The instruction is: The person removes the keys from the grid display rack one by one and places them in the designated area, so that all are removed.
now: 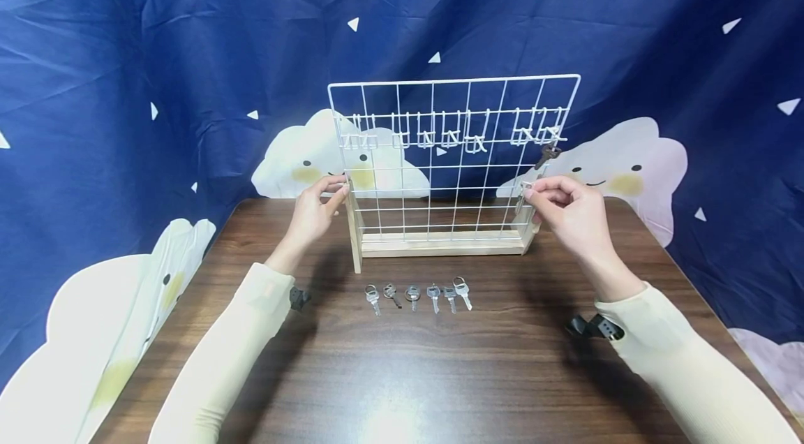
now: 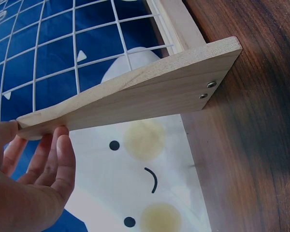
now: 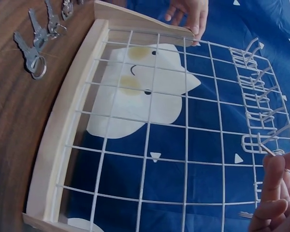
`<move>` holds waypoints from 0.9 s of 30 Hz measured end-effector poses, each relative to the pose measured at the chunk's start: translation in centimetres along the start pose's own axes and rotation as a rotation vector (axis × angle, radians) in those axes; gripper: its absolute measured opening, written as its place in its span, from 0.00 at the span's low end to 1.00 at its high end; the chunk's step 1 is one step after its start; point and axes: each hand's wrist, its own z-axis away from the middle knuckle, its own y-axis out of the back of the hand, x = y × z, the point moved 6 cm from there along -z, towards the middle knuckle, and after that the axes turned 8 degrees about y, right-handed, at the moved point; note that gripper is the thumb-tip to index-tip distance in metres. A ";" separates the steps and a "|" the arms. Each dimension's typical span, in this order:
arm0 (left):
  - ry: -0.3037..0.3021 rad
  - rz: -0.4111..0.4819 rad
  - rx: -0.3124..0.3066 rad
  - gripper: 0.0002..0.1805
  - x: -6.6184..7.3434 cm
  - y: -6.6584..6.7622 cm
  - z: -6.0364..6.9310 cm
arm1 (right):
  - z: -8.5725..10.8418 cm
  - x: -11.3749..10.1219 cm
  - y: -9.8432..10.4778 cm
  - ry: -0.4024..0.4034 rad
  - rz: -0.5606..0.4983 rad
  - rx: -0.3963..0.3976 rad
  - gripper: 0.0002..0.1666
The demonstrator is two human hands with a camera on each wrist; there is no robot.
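Observation:
A white wire grid rack [image 1: 429, 166] stands in a wooden base [image 1: 440, 246]. My left hand [image 1: 317, 210] grips the upper tip of the rack's left wooden side panel [image 2: 130, 96], thumb on one face and fingers on the other. Close in front of the grid's right side, my right hand [image 1: 568, 210] pinches a small silvery key [image 3: 268, 150] between thumb and forefinger; much of it is hidden by the fingers. Above that hand a dark key [image 1: 548, 154] hangs at the rightmost hook [image 1: 550, 134].
Several silver keys [image 1: 433, 297] with rings lie in a row on the dark wooden table [image 1: 352, 374], in front of the base. More white wire hooks [image 1: 449, 137] hang along the upper grid. Behind stands a blue cloth [image 1: 251, 25] with clouds and triangles.

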 end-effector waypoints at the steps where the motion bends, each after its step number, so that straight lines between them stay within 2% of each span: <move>1: -0.001 -0.003 0.001 0.19 0.0 0.0 0.0 | 0.0 0.4 -0.1 -0.005 0.006 -0.009 0.12; 16: 0.002 -0.006 0.000 0.19 -0.2 0.0 -0.1 | 2.0 3.1 -1.9 -0.060 0.033 -0.143 0.12; 27: 0.012 -0.012 0.003 0.18 -0.2 -0.1 -0.1 | 3.0 5.0 -3.3 -0.123 -0.069 -0.203 0.14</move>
